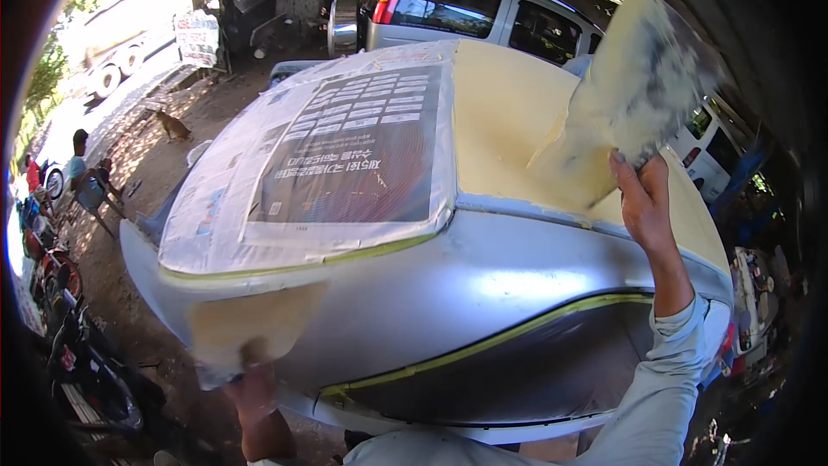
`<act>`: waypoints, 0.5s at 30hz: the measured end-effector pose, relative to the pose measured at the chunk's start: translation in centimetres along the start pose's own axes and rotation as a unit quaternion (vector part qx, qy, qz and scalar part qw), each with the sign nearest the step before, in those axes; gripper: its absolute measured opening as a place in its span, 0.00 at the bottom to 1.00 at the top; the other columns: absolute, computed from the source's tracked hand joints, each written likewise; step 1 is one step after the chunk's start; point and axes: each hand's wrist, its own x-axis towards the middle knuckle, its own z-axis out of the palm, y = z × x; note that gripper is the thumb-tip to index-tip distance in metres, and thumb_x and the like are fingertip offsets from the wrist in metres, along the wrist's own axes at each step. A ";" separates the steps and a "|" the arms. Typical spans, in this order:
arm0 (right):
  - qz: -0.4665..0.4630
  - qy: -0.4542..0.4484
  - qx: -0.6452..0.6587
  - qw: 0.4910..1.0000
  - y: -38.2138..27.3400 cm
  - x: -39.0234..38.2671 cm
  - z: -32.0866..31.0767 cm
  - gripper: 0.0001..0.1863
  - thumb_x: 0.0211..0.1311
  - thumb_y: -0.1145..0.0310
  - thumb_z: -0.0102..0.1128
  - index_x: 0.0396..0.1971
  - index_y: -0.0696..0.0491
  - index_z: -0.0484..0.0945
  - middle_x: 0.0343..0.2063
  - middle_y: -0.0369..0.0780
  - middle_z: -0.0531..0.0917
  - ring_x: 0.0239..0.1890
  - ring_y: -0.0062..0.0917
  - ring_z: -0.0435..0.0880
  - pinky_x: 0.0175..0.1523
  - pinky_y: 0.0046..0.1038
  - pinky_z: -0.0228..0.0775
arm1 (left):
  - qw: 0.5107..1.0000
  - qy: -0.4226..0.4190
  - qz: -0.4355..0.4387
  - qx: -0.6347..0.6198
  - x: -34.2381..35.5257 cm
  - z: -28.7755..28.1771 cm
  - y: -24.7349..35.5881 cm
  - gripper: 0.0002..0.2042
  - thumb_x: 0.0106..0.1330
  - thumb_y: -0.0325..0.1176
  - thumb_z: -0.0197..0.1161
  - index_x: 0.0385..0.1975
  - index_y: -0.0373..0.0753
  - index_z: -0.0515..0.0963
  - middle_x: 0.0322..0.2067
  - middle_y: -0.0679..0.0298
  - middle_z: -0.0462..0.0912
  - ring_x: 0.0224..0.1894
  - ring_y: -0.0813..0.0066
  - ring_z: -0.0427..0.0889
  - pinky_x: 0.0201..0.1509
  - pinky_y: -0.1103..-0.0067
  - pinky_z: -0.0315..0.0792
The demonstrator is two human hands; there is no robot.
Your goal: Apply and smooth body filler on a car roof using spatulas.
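Observation:
My right hand (642,198) grips the lower edge of a wide flat sheet (651,78) smeared with pale yellow putty and dark patches. It is raised over the right part of the car roof (496,112), which is coated in the same yellow putty. Whether the sheet touches the roof, I cannot tell. At lower left, my left hand (254,388), blurred by motion, is closed on a flat tan spreader (254,319). This hangs in front of the silver car body (379,293), beside the masked windshield.
Newspaper masking (354,147) with yellow-green tape covers the windshield. Dark sheeting (517,371) fills the side window. A silver SUV (466,9) stands behind. Motorcycles (60,293), a seated person (82,164) and a dog (172,125) are at left.

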 end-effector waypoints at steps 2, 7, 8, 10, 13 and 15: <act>-0.014 0.064 0.044 0.997 -1.1 -1.9 0.6 0.18 0.72 0.67 0.47 0.56 0.61 0.67 0.48 0.39 0.76 0.50 0.21 0.73 0.57 0.24 0.63 | 0.934 -0.254 0.250 0.031 1.4 6.5 9.9 0.14 0.66 0.33 0.57 0.48 0.34 0.73 0.43 0.49 0.78 0.47 0.58 0.79 0.50 0.66 0.72; 0.035 -0.012 0.070 0.997 -4.4 -12.8 4.9 0.23 0.69 0.73 0.47 0.61 0.66 0.60 0.54 0.49 0.73 0.56 0.28 0.69 0.63 0.29 0.57 | 0.753 -0.330 0.499 0.276 -3.7 11.2 17.2 0.24 0.52 0.32 0.64 0.53 0.55 0.76 0.52 0.58 0.73 0.55 0.56 0.74 0.59 0.58 0.70; 0.015 -0.021 0.078 0.997 -4.9 -14.9 5.6 0.23 0.69 0.75 0.44 0.61 0.65 0.60 0.52 0.48 0.74 0.55 0.28 0.70 0.62 0.29 0.58 | 0.721 -0.371 0.491 0.318 -5.1 11.4 17.9 0.25 0.53 0.31 0.62 0.54 0.55 0.74 0.54 0.59 0.71 0.58 0.57 0.71 0.62 0.55 0.65; 0.022 0.059 0.127 0.990 -4.2 -18.1 6.1 0.20 0.70 0.72 0.44 0.58 0.64 0.63 0.49 0.45 0.76 0.50 0.23 0.71 0.56 0.25 0.62 | 0.680 -0.434 0.480 0.344 -8.2 11.9 18.4 0.26 0.54 0.31 0.60 0.57 0.55 0.72 0.57 0.61 0.67 0.62 0.59 0.65 0.65 0.50 0.58; 0.057 0.124 0.201 0.970 -2.5 -20.0 5.6 0.18 0.72 0.69 0.44 0.56 0.63 0.65 0.47 0.42 0.77 0.48 0.20 0.72 0.52 0.23 0.64 | 0.647 -0.463 0.494 0.350 -12.6 11.2 18.0 0.26 0.55 0.32 0.57 0.57 0.56 0.71 0.57 0.64 0.67 0.63 0.61 0.63 0.65 0.49 0.57; 0.068 0.149 0.241 0.957 -1.3 -20.6 5.1 0.18 0.72 0.69 0.44 0.56 0.62 0.66 0.46 0.41 0.77 0.48 0.19 0.72 0.52 0.23 0.65 | 0.614 -0.525 0.456 0.374 -13.8 10.4 18.2 0.24 0.56 0.33 0.56 0.56 0.56 0.72 0.57 0.65 0.68 0.62 0.61 0.65 0.66 0.50 0.57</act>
